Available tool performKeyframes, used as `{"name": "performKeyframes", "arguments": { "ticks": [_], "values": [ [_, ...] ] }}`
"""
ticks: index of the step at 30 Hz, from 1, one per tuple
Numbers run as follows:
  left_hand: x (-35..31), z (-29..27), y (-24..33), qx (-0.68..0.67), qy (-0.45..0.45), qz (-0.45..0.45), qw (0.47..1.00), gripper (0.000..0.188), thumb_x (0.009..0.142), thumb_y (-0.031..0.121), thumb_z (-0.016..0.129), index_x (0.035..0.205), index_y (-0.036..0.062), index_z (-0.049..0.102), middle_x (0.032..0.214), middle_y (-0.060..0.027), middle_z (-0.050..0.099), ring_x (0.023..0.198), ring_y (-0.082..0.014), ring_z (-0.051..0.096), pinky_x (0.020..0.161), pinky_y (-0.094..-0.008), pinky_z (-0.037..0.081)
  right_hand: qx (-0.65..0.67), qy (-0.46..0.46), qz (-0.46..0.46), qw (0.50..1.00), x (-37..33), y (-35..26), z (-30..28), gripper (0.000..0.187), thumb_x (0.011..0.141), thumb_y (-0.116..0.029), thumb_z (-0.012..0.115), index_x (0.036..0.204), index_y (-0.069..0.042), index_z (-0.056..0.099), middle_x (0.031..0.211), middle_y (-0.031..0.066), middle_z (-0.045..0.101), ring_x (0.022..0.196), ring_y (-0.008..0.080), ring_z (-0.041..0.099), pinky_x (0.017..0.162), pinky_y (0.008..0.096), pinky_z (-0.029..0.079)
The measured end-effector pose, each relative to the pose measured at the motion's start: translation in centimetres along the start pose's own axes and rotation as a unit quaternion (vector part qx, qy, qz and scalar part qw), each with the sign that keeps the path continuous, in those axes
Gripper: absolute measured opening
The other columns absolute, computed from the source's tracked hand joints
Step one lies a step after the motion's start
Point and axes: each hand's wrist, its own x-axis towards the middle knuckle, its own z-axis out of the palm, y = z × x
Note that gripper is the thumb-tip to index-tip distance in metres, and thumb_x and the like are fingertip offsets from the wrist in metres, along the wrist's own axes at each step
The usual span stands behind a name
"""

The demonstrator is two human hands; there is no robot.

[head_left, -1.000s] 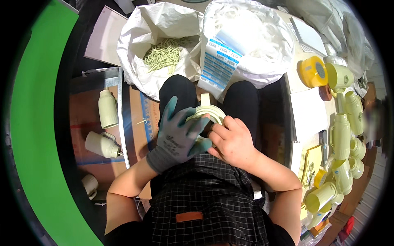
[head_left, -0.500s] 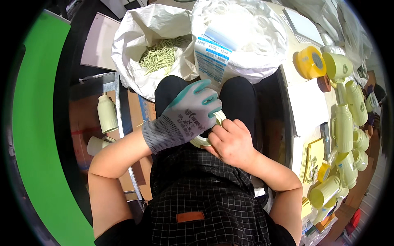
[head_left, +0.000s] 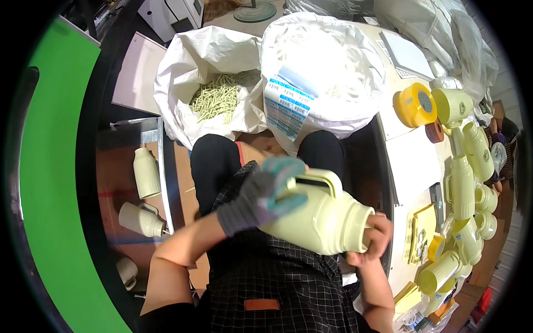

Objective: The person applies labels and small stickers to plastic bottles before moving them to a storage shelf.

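Note:
Across my lap lies a pale green thermos jug body point(head_left: 311, 222), tilted on its side with its loop handle point(head_left: 327, 176) on the far side. My left hand point(head_left: 272, 191), in a grey and teal glove blurred by motion, is wrapped round the jug's left part by the handle. At the other end, my bare right hand point(head_left: 373, 241) grips the rim of the round opening, fingertips curled at its edge. What lies inside the jug is hidden.
Two white sacks stand ahead, one with pale green sticks point(head_left: 215, 100), one with whitish rings point(head_left: 350, 61). Similar jugs point(head_left: 459, 186), yellow tape point(head_left: 415, 105) and yellow slips point(head_left: 425, 225) cover the right-hand table. A metal-edged bin on the left holds more jugs point(head_left: 145, 172).
The jug has swung from end-on between my knees to sideways, its opening now facing right. My right hand has moved right and down with that end; my left still holds the body.

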Motion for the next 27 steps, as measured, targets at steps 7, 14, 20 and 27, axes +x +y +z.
{"name": "performKeyframes", "arguments": {
  "ticks": [7,14,20,27],
  "values": [
    [3.8,-2.2,-4.3,0.02,0.011,0.102,0.994,0.034,0.088,0.016,0.08,0.12,0.0086,0.07,0.111,-0.0104,0.071,0.088,-0.0312,0.072,0.084,-0.0412,0.058,0.183,-0.16,0.477,0.845,0.5,-5.4,-3.2,0.091,0.087,-0.059,0.077,0.147,0.0,0.042,0.141,0.0238,0.055,0.125,0.0328,0.059,0.107,0.0438,0.047],
    [11.5,-7.1,-15.0,0.228,-0.023,-0.14,0.963,0.039,0.086,0.032,0.083,0.119,0.0138,0.072,0.114,-0.0119,0.064,0.106,-0.0335,0.066,0.095,-0.0425,0.054,-0.018,-0.353,0.174,0.919,3.9,-4.9,0.4,0.077,0.065,-0.012,0.09,0.132,-0.009,0.054,0.146,0.0238,0.055,0.128,0.0446,0.06,0.105,0.0467,0.054],
    [11.4,-4.7,-15.6,0.198,0.056,-0.066,0.976,0.03,0.082,0.023,0.085,0.105,0.0084,0.073,0.106,-0.0123,0.068,0.101,-0.0333,0.066,0.089,-0.0432,0.055,0.027,-0.372,0.326,0.868,4.1,-5.5,0.9,0.112,0.065,-0.026,0.094,0.159,-0.007,0.037,0.144,0.0262,0.059,0.123,0.0437,0.065,0.103,0.046,0.055],
    [9.2,-4.9,-20.1,0.141,0.098,-0.064,0.983,0.024,0.078,0.012,0.086,0.095,0.0041,0.072,0.101,-0.0111,0.066,0.093,-0.0295,0.068,0.086,-0.0394,0.056,0.063,-0.452,0.396,0.797,5.2,-4.9,0.6,0.12,0.074,-0.037,0.087,0.169,-0.012,0.017,0.133,0.0316,0.064,0.106,0.0469,0.07,0.096,0.047,0.057]
  ]
}}
